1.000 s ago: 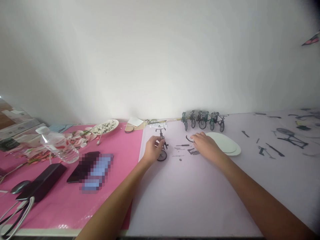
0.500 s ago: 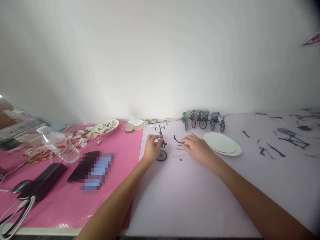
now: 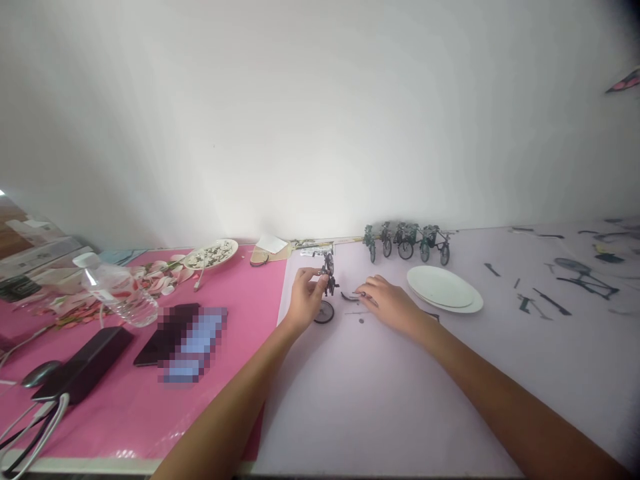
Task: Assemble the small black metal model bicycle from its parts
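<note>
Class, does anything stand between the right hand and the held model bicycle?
Yes: a curved dark part shows between the right hand and the model bicycle in the left hand; whether the right hand holds it is unclear.

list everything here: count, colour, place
wall: one, white, back
table covers: two, pink left, lilac right
water bottle: one, clear, left
petals: many, pinkish, left
petal plate: one, white, left
stacked plates: two, white, right
mouse: one, dark, left
oblong box: one, black, left
cables: several, white, left
likely phones: two, black and bluish, left
model bicycles: several, dark, back
loose parts: many, dark, right
held bicycle: one, black, centre
curved part: one, black, centre
wheel: one, black, centre
left hand: one, centre
right hand: one, centre
</note>
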The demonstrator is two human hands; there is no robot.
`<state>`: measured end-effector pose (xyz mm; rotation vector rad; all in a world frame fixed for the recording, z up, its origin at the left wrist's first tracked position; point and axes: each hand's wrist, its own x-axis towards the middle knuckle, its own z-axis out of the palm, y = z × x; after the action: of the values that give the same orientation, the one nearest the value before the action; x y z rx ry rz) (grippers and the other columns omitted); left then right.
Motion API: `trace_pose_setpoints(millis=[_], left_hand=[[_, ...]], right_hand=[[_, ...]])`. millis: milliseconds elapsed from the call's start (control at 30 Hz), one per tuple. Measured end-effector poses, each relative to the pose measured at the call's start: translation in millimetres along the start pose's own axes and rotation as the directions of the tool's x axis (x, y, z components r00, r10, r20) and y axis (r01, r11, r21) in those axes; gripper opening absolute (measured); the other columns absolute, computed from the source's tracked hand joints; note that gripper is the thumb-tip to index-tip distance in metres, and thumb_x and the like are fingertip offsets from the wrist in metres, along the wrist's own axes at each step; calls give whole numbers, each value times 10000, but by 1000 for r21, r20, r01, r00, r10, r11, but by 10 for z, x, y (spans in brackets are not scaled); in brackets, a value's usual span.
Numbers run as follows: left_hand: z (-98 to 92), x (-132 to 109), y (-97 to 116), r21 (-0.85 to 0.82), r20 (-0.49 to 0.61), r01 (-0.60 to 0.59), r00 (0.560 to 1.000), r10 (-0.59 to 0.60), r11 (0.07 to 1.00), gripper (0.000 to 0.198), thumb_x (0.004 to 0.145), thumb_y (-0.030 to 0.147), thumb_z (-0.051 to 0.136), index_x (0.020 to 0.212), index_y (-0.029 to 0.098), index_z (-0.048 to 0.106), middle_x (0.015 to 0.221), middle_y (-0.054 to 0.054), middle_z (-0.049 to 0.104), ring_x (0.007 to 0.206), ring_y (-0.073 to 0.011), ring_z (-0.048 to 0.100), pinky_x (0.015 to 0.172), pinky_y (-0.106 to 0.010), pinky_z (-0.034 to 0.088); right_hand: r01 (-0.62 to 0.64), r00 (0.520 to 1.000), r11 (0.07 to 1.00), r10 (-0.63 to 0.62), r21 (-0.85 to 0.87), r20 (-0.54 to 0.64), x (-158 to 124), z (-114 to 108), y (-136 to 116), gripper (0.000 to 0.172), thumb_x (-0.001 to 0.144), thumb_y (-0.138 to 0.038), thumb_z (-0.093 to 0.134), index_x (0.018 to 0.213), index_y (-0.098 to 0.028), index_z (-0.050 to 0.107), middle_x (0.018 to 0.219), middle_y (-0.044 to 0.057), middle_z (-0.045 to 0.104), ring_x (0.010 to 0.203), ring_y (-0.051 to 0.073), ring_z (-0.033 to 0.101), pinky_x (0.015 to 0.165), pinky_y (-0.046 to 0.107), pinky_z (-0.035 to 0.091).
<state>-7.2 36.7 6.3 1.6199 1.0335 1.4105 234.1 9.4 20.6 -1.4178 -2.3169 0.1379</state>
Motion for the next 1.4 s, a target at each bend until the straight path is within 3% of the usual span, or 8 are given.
trace_pose_setpoints(millis=[100,167,267,367,533,667,1067,1400], left_hand=[[21,-33,105,-46,40,-99,994,101,994,326,984,467,614,1111,176,683,1162,-91,534,845,-145,676,743,-287,586],[46,-73,199,-44,46,-170,984,172,984,286,993,433,604,1105,187,695,1142,-94,538,945,-175,653,778,-290,588],[94,-155,332,2,65,-223,973,223,975,227,1001,376,594,1109,210,705,1126,-100,542,1062,-208,609,795,-284,591],[143,-236,400,66,68,-251,967,246,966,191,1001,339,583,1108,224,693,1140,-106,547,1084,-212,593,821,-295,596],[200,-307,387,48,103,-311,947,305,949,153,1007,277,561,1108,218,660,1137,-103,536,1055,-198,604,897,-348,605],[215,-325,381,52,117,-315,944,308,948,143,1009,268,554,1090,212,658,1134,-104,534,1061,-201,599,908,-359,606],[246,-380,336,81,127,-323,942,312,943,151,1002,231,543,1115,216,643,1158,-108,522,960,-191,630,823,-336,609],[228,-413,346,168,173,-369,924,341,914,320,907,59,511,1154,231,619,1177,-104,526,850,-159,614,766,-300,581]], right_hand=[[-55,994,972,75,227,-77,11,17,-56,292,1050,-397,473,1167,-274,711,1141,77,697,1028,235,654,871,375,519],[-74,985,895,134,440,-108,27,39,-108,365,1051,-487,459,1205,-265,705,1211,86,695,1114,253,636,959,406,498],[-151,970,622,244,768,-8,58,92,-172,506,1009,-629,478,1181,-221,723,1200,118,712,1118,284,633,872,404,524],[-189,953,302,287,934,100,84,145,-200,529,919,-683,612,1081,-199,749,1144,120,726,1085,278,633,798,363,518],[-187,939,42,300,982,166,99,158,-207,415,810,-601,793,933,-211,729,990,60,714,952,212,620,775,319,487],[-201,943,-36,263,979,204,94,143,-220,365,784,-541,843,856,-217,691,967,42,705,918,200,609,729,300,462],[-218,956,-145,165,965,241,89,238,-231,330,800,-501,848,924,-241,689,951,32,690,883,195,610,754,328,480],[-256,953,-123,137,959,272,79,232,-225,314,810,-488,835,906,-227,690,966,53,699,927,223,625,807,350,497]])
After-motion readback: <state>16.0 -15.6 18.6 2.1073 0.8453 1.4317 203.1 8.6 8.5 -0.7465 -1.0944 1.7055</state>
